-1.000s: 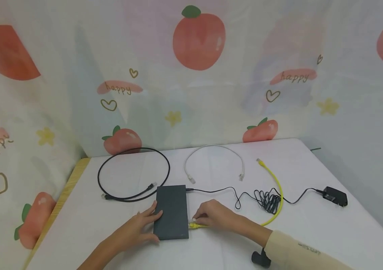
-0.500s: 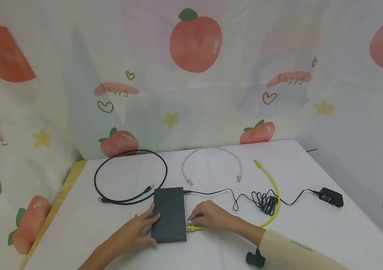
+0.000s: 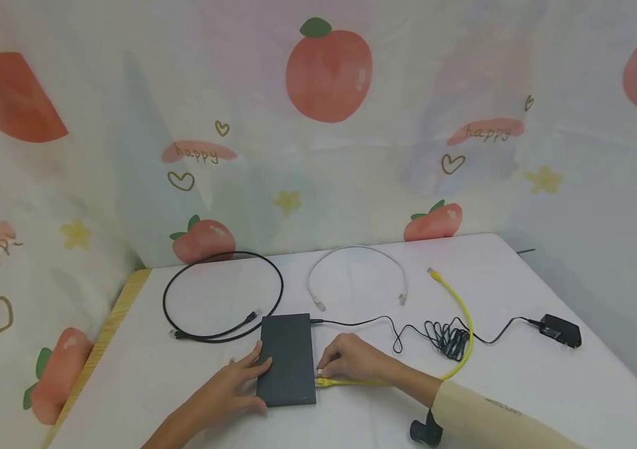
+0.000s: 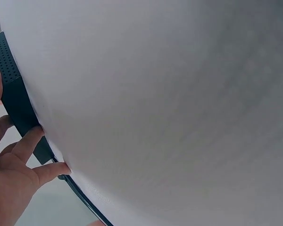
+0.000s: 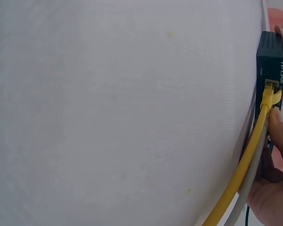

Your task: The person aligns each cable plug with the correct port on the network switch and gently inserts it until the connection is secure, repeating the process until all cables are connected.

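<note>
A dark TP-LINK network switch (image 3: 286,358) lies flat on the white-covered table. My left hand (image 3: 232,388) rests along its left side, fingers spread, some fingertips on the top; in the left wrist view the fingers (image 4: 30,143) lie along the perforated casing. The right hand (image 3: 356,360) pinches a small white plug (image 3: 319,373) right at the switch's right side. Just in front of it, a yellow network cable (image 3: 337,381) is plugged into a port. A grey cable (image 5: 254,169) runs beside the yellow one in the right wrist view; my fingers partly hide its plug.
A coiled black network cable (image 3: 281,282) lies at the back left, a white network cable (image 3: 356,247) behind the switch. The switch's thin black power cord runs right, through a bundle (image 3: 446,340), to a power adapter (image 3: 559,330). The yellow cable's free end (image 3: 434,273) lies near the back right.
The right hand's fingertips have edged slightly closer to the switch with the white plug. The left hand stays against the switch; the head view has shifted slightly.
</note>
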`<state>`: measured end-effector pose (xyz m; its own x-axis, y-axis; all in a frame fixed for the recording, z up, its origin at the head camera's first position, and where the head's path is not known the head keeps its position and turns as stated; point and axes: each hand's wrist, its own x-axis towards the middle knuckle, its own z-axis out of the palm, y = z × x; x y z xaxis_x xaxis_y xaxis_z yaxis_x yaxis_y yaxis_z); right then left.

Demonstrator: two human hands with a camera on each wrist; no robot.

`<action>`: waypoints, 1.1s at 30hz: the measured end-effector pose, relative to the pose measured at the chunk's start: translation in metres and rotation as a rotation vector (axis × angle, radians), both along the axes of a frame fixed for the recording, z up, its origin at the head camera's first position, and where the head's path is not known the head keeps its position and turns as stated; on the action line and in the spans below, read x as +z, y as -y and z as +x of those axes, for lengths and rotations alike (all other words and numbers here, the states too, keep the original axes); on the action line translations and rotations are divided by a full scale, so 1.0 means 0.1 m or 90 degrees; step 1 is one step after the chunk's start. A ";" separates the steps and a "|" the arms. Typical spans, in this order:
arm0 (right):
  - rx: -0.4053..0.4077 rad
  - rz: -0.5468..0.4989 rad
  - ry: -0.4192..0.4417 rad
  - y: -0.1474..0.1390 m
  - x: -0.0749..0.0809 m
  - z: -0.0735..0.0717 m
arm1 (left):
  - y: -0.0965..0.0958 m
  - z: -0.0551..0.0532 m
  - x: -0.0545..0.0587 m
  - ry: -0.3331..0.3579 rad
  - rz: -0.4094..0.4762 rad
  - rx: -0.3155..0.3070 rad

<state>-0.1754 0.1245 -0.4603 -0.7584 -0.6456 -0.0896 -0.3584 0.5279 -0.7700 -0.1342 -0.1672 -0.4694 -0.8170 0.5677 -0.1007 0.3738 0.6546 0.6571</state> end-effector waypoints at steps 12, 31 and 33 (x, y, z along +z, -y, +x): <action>0.018 -0.009 -0.030 0.08 0.04 -0.02 | 0.01 0.02 0.07 -0.012 -0.001 0.011; 0.004 0.086 -0.351 0.03 0.29 -0.34 | 0.01 0.01 0.00 0.003 0.017 -0.001; -0.003 0.118 -0.426 0.01 0.29 -0.51 | 0.00 0.01 0.00 -0.001 0.018 -0.003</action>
